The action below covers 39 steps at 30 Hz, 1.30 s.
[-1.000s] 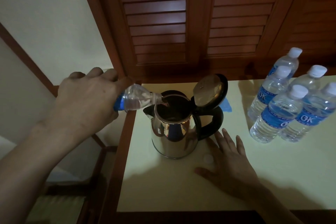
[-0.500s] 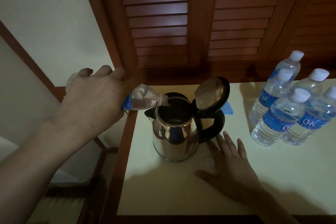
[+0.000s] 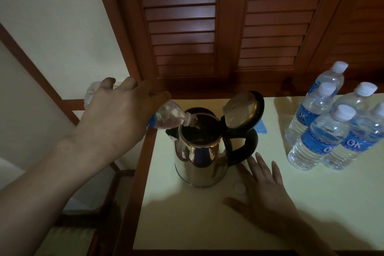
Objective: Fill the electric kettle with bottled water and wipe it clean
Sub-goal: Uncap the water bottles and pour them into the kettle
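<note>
A steel electric kettle (image 3: 199, 160) with a black handle stands on the pale table (image 3: 311, 203), its lid (image 3: 241, 110) hinged open and upright. My left hand (image 3: 116, 118) grips a clear water bottle (image 3: 168, 118) with a blue label, tipped on its side with its neck resting over the kettle's rim. My right hand (image 3: 268, 191) lies flat on the table with fingers spread, just right of the kettle's base. A small white bottle cap (image 3: 239, 187) sits on the table by that hand's fingers.
Several capped water bottles (image 3: 324, 131) with blue labels stand grouped at the table's right. A blue cloth (image 3: 261, 127) peeks out behind the kettle handle. Dark wooden louvred doors (image 3: 207, 27) rise behind the table. The table's wooden left edge (image 3: 137, 172) drops off to the floor.
The bottle in my left hand has tipped further, its base lifted higher while the neck stays at the kettle's rim. My right hand has stayed flat on the table.
</note>
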### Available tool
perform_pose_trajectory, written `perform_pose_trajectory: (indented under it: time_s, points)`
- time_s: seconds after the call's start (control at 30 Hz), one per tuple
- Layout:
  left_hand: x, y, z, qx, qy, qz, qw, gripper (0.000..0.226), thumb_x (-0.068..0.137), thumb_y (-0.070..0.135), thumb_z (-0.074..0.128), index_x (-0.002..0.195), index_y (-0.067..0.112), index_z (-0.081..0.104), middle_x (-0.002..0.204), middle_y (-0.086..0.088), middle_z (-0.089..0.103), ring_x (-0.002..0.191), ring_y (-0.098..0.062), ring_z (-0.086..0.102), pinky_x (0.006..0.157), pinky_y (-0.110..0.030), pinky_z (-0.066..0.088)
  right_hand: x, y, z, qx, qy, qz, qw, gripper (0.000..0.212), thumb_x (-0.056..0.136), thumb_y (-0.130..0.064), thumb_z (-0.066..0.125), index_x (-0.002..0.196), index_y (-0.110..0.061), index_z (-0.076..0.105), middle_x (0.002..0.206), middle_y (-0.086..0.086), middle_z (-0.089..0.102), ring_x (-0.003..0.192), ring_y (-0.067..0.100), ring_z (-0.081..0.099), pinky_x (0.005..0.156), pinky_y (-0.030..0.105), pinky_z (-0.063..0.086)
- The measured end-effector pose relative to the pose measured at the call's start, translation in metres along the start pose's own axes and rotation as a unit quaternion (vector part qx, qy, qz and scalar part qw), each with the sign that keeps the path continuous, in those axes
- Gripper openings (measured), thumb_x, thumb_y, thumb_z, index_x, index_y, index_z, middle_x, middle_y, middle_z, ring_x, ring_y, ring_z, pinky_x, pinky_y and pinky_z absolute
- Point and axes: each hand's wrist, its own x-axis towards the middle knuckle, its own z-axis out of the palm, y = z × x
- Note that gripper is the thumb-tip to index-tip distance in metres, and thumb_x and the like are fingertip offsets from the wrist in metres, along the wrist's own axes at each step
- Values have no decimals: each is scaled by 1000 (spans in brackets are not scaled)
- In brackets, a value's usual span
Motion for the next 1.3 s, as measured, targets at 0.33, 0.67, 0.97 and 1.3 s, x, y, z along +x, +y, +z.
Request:
perform_pose_trajectory:
  time_s: [0.33, 0.67, 0.97, 1.3]
  points:
    - [3, -3, -1, 6, 3, 4, 1000, 75, 47, 9, 91, 118, 19, 70, 107, -13, 71, 89, -40, 67, 78, -62, 50, 1, 0, 0, 0, -7, 1, 1000, 113, 69, -101, 11, 159, -34, -4, 169, -1, -10, 152, 20, -23, 123, 52, -12]
    - [7, 1, -4, -5, -8, 33, 999, 68, 52, 9, 86, 117, 15, 69, 100, -15, 68, 87, -42, 66, 82, -66, 48, 1, 0, 0, -3, -7, 1, 1000, 114, 68, -102, 9, 159, -34, -5, 169, -1, -13, 152, 21, -25, 123, 52, -13]
    - [10, 4, -8, 1, -58, 39, 998, 77, 47, 11, 90, 120, 18, 67, 104, -14, 68, 91, -39, 66, 86, -66, 48, 0, -1, 1, 15, 4, 2, 1000, 112, 71, -100, 20, 158, -35, -8, 168, -4, -15, 151, 18, -26, 122, 51, -14]
    - [15, 4, -18, 60, -137, 35, 988, 75, 66, 25, 84, 135, 30, 54, 126, -4, 63, 115, -31, 59, 101, -60, 42, -2, -2, -2, 22, 8, 6, 1000, 111, 71, -100, 20, 157, -38, -12, 168, -6, -16, 151, 17, -25, 123, 50, -12]
